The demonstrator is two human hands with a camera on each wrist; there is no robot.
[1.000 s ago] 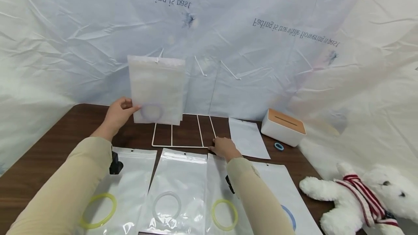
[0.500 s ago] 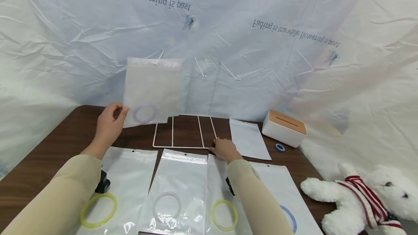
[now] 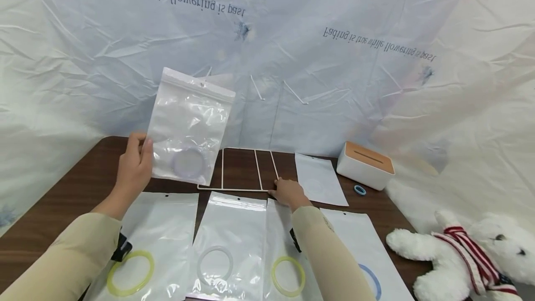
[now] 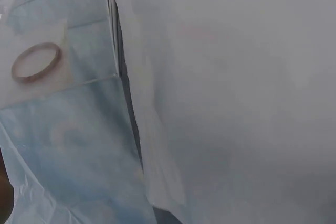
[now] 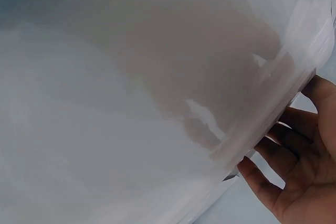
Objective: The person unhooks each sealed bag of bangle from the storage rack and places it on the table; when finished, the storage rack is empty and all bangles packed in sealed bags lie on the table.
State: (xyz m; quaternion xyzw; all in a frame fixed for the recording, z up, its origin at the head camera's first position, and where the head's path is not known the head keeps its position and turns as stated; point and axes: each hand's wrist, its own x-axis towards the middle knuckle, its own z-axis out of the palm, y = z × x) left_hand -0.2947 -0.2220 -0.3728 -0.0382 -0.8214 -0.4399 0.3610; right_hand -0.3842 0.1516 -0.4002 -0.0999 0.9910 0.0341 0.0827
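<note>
My left hand (image 3: 133,164) pinches the left edge of a white zip bag (image 3: 196,115) with a pale purple ring (image 3: 188,164) showing through its clear front. That bag tilts, its hang hole near a rack hook; whether the hook still passes through cannot be told. Behind it peeks the top of another pale bag (image 3: 223,79). My right hand (image 3: 290,193) holds the near right corner of the white wire rack (image 3: 242,190). In the right wrist view, the right hand's fingers (image 5: 262,182) disappear at a shiny bag's edge. A large pale sheet (image 4: 236,103) fills most of the left wrist view.
In front lie several zip bags with rings: yellow (image 3: 130,273), clear (image 3: 215,266), yellow (image 3: 288,276) and blue (image 3: 371,280). A white bag (image 3: 319,180), a tissue box (image 3: 365,165), a small blue ring (image 3: 360,190) and a plush bear (image 3: 459,259) are at right.
My left hand has drawn the front bag left and toward me, tilting it away from the bag behind. My right hand has stayed at the rack's corner.
</note>
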